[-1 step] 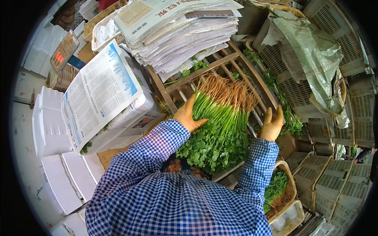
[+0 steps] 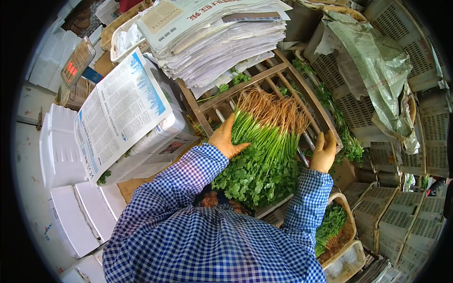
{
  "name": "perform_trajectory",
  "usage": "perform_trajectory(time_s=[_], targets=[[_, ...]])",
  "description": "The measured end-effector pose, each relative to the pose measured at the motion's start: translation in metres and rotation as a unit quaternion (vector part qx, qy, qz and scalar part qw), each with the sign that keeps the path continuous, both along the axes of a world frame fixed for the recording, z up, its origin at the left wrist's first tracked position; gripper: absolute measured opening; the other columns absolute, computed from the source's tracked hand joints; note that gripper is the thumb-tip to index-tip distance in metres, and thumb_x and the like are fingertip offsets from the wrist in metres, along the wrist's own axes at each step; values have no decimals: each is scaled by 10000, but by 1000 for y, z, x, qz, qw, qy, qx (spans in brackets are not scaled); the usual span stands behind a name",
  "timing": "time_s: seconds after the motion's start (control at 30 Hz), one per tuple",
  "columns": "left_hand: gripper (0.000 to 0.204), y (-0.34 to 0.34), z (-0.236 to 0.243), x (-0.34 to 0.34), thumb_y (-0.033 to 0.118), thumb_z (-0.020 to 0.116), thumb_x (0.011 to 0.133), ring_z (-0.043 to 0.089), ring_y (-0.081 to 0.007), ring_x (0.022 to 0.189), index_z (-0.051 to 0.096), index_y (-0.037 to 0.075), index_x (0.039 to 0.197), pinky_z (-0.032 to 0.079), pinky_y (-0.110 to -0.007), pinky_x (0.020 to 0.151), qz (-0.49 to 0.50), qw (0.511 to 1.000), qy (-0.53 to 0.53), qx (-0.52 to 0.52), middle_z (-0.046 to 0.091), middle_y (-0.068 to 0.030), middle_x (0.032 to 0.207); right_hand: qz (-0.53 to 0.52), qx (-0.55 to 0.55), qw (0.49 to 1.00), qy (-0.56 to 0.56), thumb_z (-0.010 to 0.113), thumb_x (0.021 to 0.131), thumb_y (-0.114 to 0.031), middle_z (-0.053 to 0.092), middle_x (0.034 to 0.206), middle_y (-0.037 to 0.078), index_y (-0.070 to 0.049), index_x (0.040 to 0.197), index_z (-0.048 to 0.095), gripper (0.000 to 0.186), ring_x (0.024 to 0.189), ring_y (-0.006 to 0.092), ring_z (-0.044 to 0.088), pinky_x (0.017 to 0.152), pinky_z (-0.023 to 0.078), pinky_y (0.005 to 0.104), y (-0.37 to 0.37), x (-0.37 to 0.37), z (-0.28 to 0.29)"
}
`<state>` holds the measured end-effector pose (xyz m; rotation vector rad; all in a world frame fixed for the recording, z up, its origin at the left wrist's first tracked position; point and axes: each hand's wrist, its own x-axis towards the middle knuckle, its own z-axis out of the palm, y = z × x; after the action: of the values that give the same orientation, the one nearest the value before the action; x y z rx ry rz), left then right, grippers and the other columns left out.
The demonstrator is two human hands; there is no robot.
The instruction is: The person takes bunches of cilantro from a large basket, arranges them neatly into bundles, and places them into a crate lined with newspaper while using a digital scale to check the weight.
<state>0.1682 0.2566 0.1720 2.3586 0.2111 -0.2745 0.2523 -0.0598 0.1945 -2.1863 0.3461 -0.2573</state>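
A large bunch of leafy green herbs [image 2: 255,160], brown roots toward the top, lies on a brown slatted rack [image 2: 264,72] in front of me. My left hand [image 2: 225,141] touches the bunch's left side, thumb and fingers spread. My right hand [image 2: 322,153] is just right of the stems, by the rack's right rail, fingers curled loosely and apart with nothing held. Loose greens [image 2: 347,144] trail beyond that rail. Both forearms are in blue checked sleeves.
A tall newspaper stack [image 2: 212,42] sits behind the rack. At left are a sheet-covered container [image 2: 120,111], a scale [image 2: 75,63] and white foam boxes [image 2: 71,219]. Perforated plastic crates [image 2: 396,217] line the right, with a basket of greens [image 2: 330,224] at lower right.
My right hand's fingers have shifted slightly down and toward the bunch. My left hand and the herbs look the same.
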Motion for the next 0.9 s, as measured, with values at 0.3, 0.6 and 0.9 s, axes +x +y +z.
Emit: perform_trajectory(time_s=[0.3, 0.6, 0.9], targets=[[1072, 1, 22, 14, 376, 848, 822, 348, -402, 1464, 201, -24, 1578, 311, -450, 1220, 119, 981, 111, -102, 312, -296, 1587, 169, -25, 975, 145, 624, 930, -630, 624, 1330, 258, 15, 1452, 479, 843, 1225, 368, 614, 1014, 499, 433, 12, -61, -50], [824, -19, 38, 27, 315, 865, 795, 589, -369, 1245, 455, -46, 1412, 468, -429, 1103, 9, 970, 150, -189, 609, -236, 1347, 260, -30, 959, 105, 596, 780, -846, 610, 1299, 329, 40, 1561, 265, 1226, 1188, 413, 635, 971, 524, 448, 55, -49, -55], [964, -8, 16, 14, 365, 923, 729, 587, -367, 1240, 407, -107, 1392, 447, -388, 1115, 42, 948, 159, -273, 588, -271, 1337, 264, 144, 948, 105, 804, 869, -441, 477, 1493, 209, 33, 1561, 256, 1002, 1362, 307, 478, 1136, 384, 396, 80, -59, -38]])
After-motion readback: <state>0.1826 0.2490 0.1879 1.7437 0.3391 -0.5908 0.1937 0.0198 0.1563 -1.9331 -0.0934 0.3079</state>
